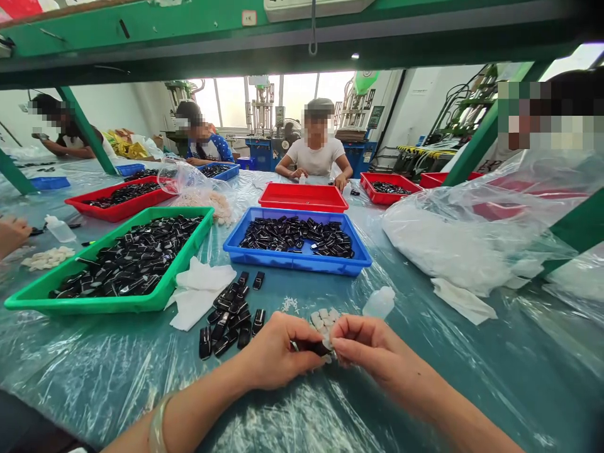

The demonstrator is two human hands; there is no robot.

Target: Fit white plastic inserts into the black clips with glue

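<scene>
The work was laid out on a wide green table covered with clear plastic sheeting (pixel 476 384), which was spanned overhead by a green-painted beam (pixel 189 41). A large translucent plastic bag with white contents (pixel 453 245) was placed at the right. At the left, a rectangular green plastic tray (pixel 85 305) was filled with flat black pieces. At the centre, a rectangular blue plastic tray (pixel 297 259) was partly filled with similar pieces; a shallow red plastic tray (pixel 304 197) was set just beyond it on the far side.

At the near side, both hands were held close together above the table. A flat dark piece (pixel 311 347) was gripped between the thumb and fingers of the left hand (pixel 274 349). The thumb and forefinger of the right hand (pixel 368 343) were pinched together at the right end of that piece; what was held between them could not be told.

A crumpled white cloth (pixel 201 286) was laid between the two nearer trays. Loose black pieces (pixel 231 318) were heaped to the left of the hands. A small translucent plastic bottle (pixel 379 302), tipped on its side, was located beyond the right hand. Off-white blocky pieces (pixel 321 318) were grouped just beyond the fingertips, with tiny white bits (pixel 290 305) scattered to their left.
</scene>
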